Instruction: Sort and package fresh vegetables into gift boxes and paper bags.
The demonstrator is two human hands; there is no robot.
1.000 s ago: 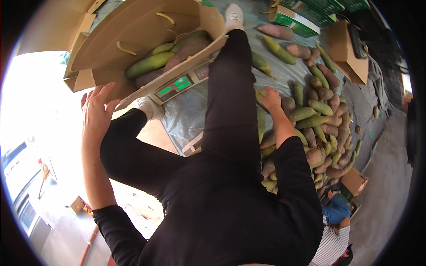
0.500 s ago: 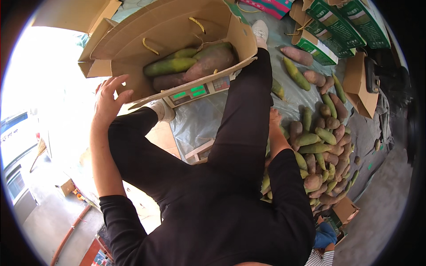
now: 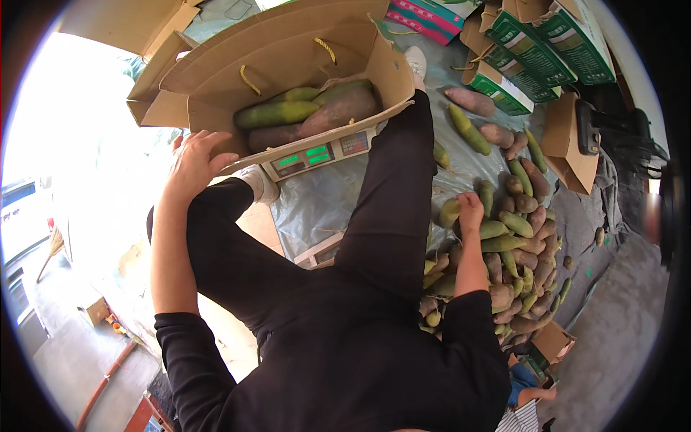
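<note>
My left hand (image 3: 194,164) rests at the near left corner of an open cardboard box (image 3: 216,86), fingers and thumb apart at its edge. Inside the box lie several large radishes (image 3: 281,114), some green and some purplish-brown. Under the box is a scale (image 3: 317,154) with lit green displays. Beyond my right knee, my right hand (image 3: 471,209) is closed against a green radish (image 3: 450,214) at the near side of a pile of green and brownish radishes (image 3: 515,241). The hand partly hides its contact with that radish.
Green printed boxes (image 3: 536,54) stand at the far right, beside a pink box (image 3: 425,18). A small open carton (image 3: 570,147) stands behind the pile. Plastic sheeting (image 3: 317,209) covers the ground. Part of another person (image 3: 525,389) shows at the lower right.
My left hand has moved right onto the box's corner, its fingers over the edge. My right hand has come out from beside my knee to a green radish. The view has shifted slightly.
</note>
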